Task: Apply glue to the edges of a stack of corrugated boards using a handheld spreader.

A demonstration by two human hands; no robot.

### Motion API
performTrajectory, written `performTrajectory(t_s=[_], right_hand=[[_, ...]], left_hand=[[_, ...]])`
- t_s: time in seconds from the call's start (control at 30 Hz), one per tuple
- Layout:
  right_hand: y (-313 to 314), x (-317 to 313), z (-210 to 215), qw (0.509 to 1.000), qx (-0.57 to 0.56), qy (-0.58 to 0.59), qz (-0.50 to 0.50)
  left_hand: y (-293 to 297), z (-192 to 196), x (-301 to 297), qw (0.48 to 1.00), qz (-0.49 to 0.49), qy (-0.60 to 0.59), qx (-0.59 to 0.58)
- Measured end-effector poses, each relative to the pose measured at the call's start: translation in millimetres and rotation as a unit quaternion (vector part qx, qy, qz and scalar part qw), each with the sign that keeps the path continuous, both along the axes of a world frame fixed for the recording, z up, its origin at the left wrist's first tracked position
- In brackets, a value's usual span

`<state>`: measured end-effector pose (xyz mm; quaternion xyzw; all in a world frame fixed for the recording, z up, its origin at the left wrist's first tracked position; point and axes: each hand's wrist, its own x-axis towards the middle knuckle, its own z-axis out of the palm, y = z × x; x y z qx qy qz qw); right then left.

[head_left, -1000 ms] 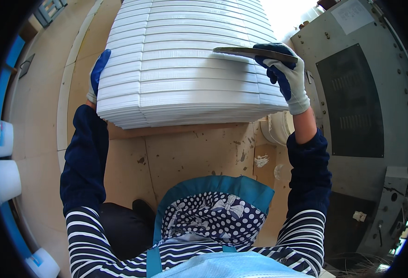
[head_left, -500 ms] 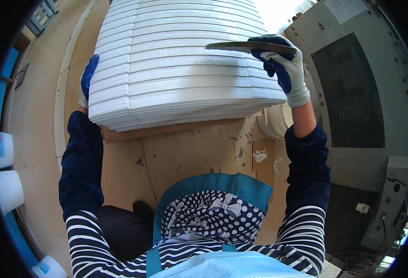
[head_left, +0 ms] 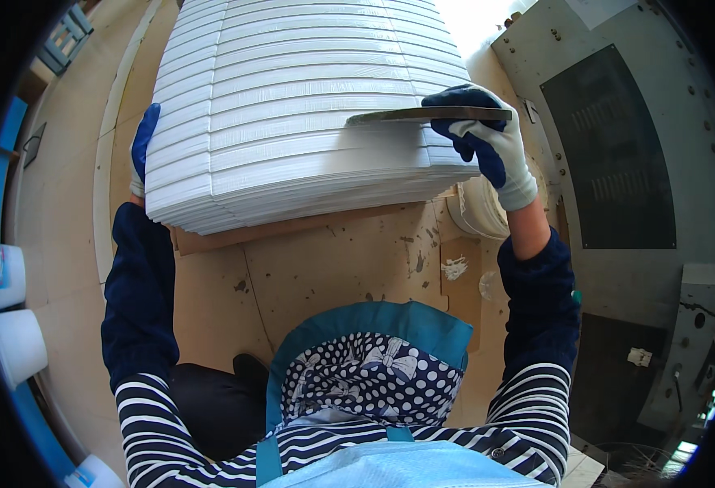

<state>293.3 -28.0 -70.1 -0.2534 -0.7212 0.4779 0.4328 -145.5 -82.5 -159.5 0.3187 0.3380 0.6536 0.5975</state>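
A tall stack of white folded sheets [head_left: 308, 130] with layered edges fills the upper middle. My left hand [head_left: 143, 146], in a blue and white glove, lies with stretched fingers along the left side of the stack. In my right hand [head_left: 487, 142], gloved alike, a thin, flat brown tool [head_left: 386, 115] is gripped near its right end. It tapers to the left and sits over the near right part of the stack, casting a shadow there. Whether its tip touches the sheets, and whether it is a brush or a scraper, I cannot tell.
Brown board [head_left: 292, 228] lies under the stack. A whitish bucket [head_left: 479, 207] stands below my right hand, beside a grey metal cabinet [head_left: 617, 154]. White tubs [head_left: 17, 346] line the left side. The tiled floor [head_left: 333, 260] has dark spots.
My right hand and the flat tool have moved nearer to me over the stack, toward its near edge. My left hand stays along the left side.
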Motion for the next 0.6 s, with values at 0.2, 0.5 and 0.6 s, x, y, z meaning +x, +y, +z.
performTrajectory(t_s=[0.2, 0.5, 0.6], right_hand=[[23, 0, 7, 0.999, -0.01, 0.011, -0.032], [0, 6, -28, 0.997, -0.062, 0.02, -0.034], [-28, 15, -30, 1.0, -0.002, 0.004, -0.017]], left_hand=[[4, -10, 1, 0.994, -0.012, 0.061, 0.085], [14, -41, -20, 0.983, 0.091, 0.149, 0.058], [18, -42, -15, 0.993, 0.062, 0.092, 0.034]])
